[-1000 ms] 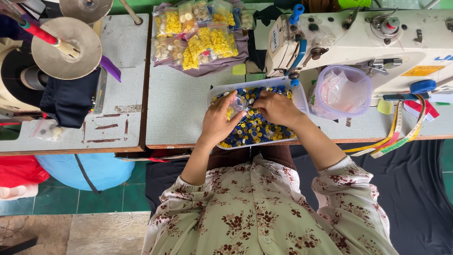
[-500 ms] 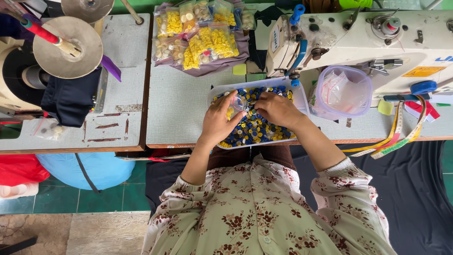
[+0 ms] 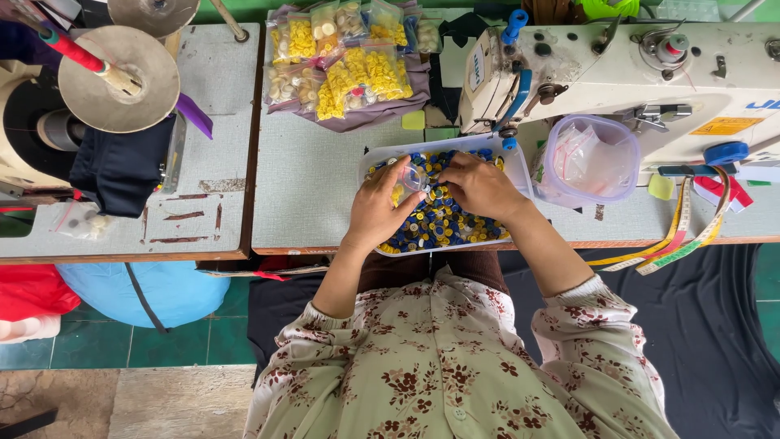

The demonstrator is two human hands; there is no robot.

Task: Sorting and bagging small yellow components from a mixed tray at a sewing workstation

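A clear plastic tray (image 3: 370, 154) full of blue and yellow buttons (image 3: 439, 223) sits at the table's front edge. Both of my hands hover over it. My left hand (image 3: 375, 207) and my right hand (image 3: 481, 187) together pinch a small clear plastic bag (image 3: 414, 176) between their fingertips above the buttons. My forearms in a floral blouse reach up from the bottom of the view.
A white sewing machine (image 3: 634, 65) stands at the back right, a lidded clear tub (image 3: 591, 158) with plastic bags beside the tray. Bags of yellow buttons (image 3: 349, 61) lie at the back. Measuring tapes (image 3: 674, 236) hang off the right edge. Thread cones and dark cloth (image 3: 122, 162) are at left.
My hands have barely moved; the fingers shifted slightly on the small bag over the tray.
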